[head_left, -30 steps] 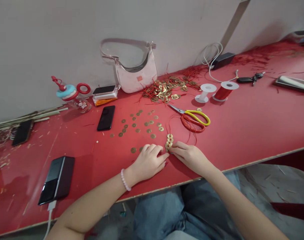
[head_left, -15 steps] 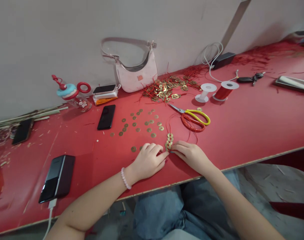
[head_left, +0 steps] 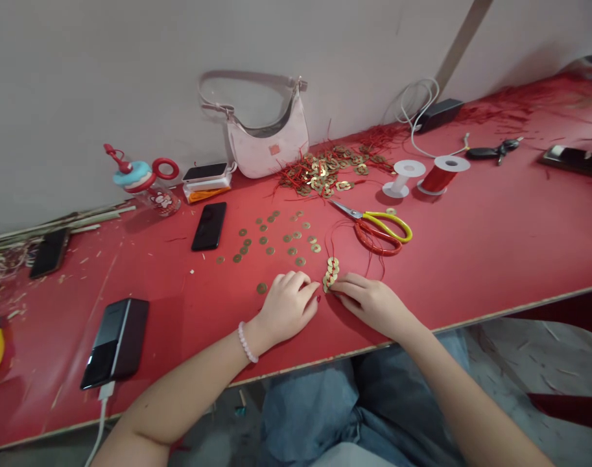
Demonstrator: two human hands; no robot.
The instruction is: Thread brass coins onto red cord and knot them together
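A small cluster of brass coins tied with red string [head_left: 331, 273] lies on the red table [head_left: 495, 253] near its front edge. My right hand [head_left: 373, 303] rests beside it, fingertips pinched at the cluster's lower end. My left hand [head_left: 288, 306], with a pink bead bracelet at the wrist, lies curled on the table just left of the cluster, its fingertips close to it. Loose brass coins [head_left: 271, 240] are scattered beyond my left hand. Red string trails from the cluster toward the yellow and red scissors [head_left: 376, 227].
A heap of coins and red threads [head_left: 325, 172] lies by a pale handbag [head_left: 266, 143] at the wall. Two spools [head_left: 425, 176], a black phone [head_left: 209, 226], a power bank [head_left: 115, 342], a bottle [head_left: 144, 185], keys [head_left: 493, 151] and a charger cable [head_left: 417, 117] stand around.
My left hand has drawn slightly back from the coin cluster. My right hand stays at the cluster's lower end. The view has shifted a little.
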